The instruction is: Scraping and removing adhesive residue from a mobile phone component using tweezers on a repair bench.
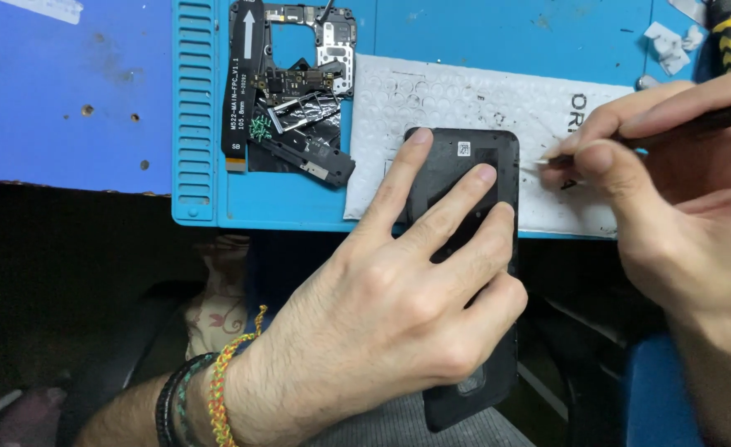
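My left hand (399, 306) lies flat on a black phone body (465, 165), fingers spread, pressing it down. The phone sticks out past the near edge of the blue work mat (299, 207), its far end resting on a white bubble-wrap sheet (448, 99). My right hand (672, 199) pinches a thin dark tool (697, 124) like a pen; its pale tip (539, 164) sits just off the phone's right edge. Whether the tip touches the phone I cannot tell.
Loose phone parts (295, 91) lie at the mat's back left: a black frame, a flex cable, a small circuit board and metal shields. White scraps (668, 45) sit at the back right. A blue tabletop (67, 99) lies to the left. Dark space lies below the mat's edge.
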